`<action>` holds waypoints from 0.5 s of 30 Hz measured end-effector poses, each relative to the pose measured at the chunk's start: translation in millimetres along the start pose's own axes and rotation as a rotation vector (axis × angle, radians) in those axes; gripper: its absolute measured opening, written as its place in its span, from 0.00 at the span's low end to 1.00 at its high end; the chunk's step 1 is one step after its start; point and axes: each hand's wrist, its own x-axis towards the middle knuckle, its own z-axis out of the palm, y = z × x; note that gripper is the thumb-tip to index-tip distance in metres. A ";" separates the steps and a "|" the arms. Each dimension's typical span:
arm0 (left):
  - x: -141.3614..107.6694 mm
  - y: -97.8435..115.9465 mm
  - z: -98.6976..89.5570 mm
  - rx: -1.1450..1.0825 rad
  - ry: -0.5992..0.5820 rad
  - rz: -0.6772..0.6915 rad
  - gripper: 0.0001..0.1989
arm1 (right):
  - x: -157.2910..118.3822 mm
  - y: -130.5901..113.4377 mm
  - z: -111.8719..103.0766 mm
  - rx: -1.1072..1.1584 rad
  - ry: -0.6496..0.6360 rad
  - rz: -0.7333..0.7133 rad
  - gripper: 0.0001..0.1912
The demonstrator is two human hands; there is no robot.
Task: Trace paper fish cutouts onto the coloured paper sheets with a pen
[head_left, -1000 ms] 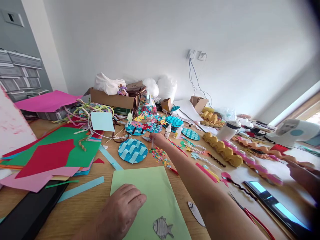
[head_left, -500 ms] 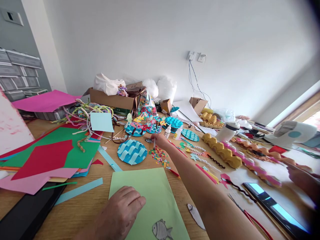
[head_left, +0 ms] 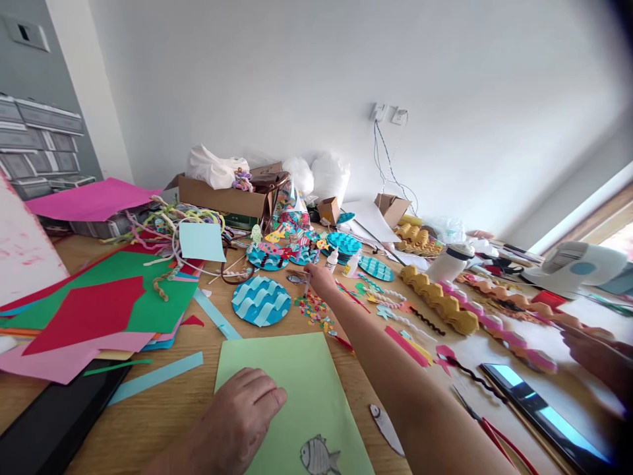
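My left hand (head_left: 250, 409) rests on a light green sheet of paper (head_left: 277, 356), its fingers loosely bent and lying on the sheet. A grey striped fish drawing (head_left: 319, 454) shows near the sheet's lower edge. My right arm is stretched far across the table. At its end, my right hand (head_left: 322, 282) is closed on a slim, light pen (head_left: 306, 287) with a dark lower end, pointing down. Below it lie scattered bits of coloured paper (head_left: 314, 309). Beside the pen is a small grey fish cutout (head_left: 295, 280). Another fish cutout (head_left: 386, 427) lies by my right forearm.
A blue wavy paper disc (head_left: 261, 301) and glue bottles (head_left: 351, 265) are close to my right hand. Coloured sheets (head_left: 99, 303) are piled at left. On the right are red-handled scissors (head_left: 487, 425), a phone (head_left: 539, 409), yellow egg-carton strips (head_left: 440, 300) and another person's hand (head_left: 601, 353).
My right hand and the pen have shifted slightly to the right. My left hand has barely moved. The other person's hand has come a little to the left.
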 end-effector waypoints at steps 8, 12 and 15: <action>0.9 0.6 0.8 0.007 -0.013 -0.017 0.15 | -1.8 8.5 3.3 0.073 0.061 0.020 0.16; 0.9 0.6 -0.2 0.001 -0.008 -0.011 0.15 | 0.0 9.3 3.7 0.103 0.080 0.027 0.16; 0.6 -0.8 0.2 -0.001 0.003 -0.013 0.16 | 1.5 9.3 3.3 0.107 0.087 0.024 0.16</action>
